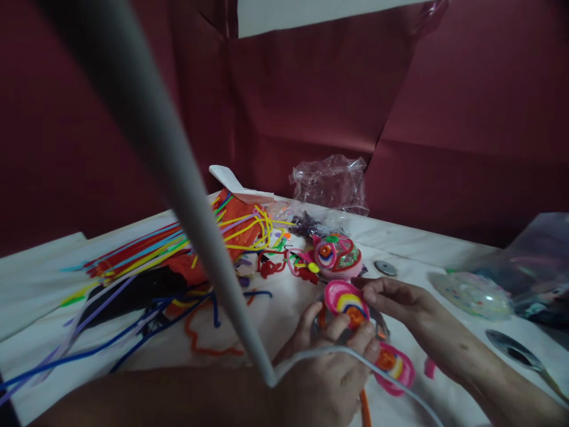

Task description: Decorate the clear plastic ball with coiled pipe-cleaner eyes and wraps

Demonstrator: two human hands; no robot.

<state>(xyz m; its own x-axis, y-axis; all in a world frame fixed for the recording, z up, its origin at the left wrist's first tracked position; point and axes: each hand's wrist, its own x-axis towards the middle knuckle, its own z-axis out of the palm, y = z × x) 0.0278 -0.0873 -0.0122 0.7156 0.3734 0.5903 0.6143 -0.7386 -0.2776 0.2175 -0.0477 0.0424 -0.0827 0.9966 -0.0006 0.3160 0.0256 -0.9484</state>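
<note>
Pink pipe-cleaner spiral (pixel 347 302) sits low and centre in the frame, and your left hand (pixel 326 367) closes its grip round the clear piece under it while your right hand (pixel 391 296) pinches its upper edge. One spiral (pixel 393 365) looks finished beside your wrist; a decorated dome (pixel 338 255) lies beyond. Loose pipe cleaners (pixel 178 249) cover the white counter (pixel 422 243), with a maroon backdrop (pixel 466 118) behind.

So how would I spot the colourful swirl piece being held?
Start at the white table, then find the two hands at its near edge. Between the left hand and right hand sits a pink disc with rainbow arcs and an orange dot, unlike the domed ornament lying behind it.
</note>
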